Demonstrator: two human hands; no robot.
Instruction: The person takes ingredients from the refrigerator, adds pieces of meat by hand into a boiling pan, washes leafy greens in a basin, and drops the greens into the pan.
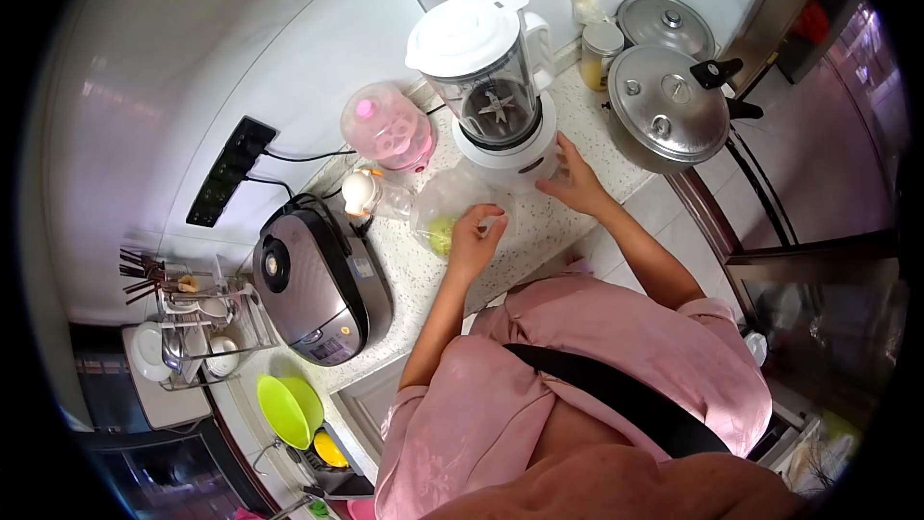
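Observation:
A clear plastic bag (430, 207) with something yellow-green (441, 235) inside lies on the speckled countertop. My left hand (475, 237) is at the bag's right side, thumb and fingers curled together on the thin plastic. Just right of it stands a white blender (513, 162) with a clear jug, blades at the bottom and a white lid (464, 36). Against the front right of the blender's base is my right hand (577, 181), its thumb and fingers apart; whether it also touches the plastic I cannot tell.
Left of the bag are a white-topped bottle (363, 194), a pink egg cooker (387, 130) and a rice cooker (313, 284). A pressure cooker (668, 106), another lidded pot (664, 24) and a jar (601, 56) stand right. A green basin (289, 411) is lower left.

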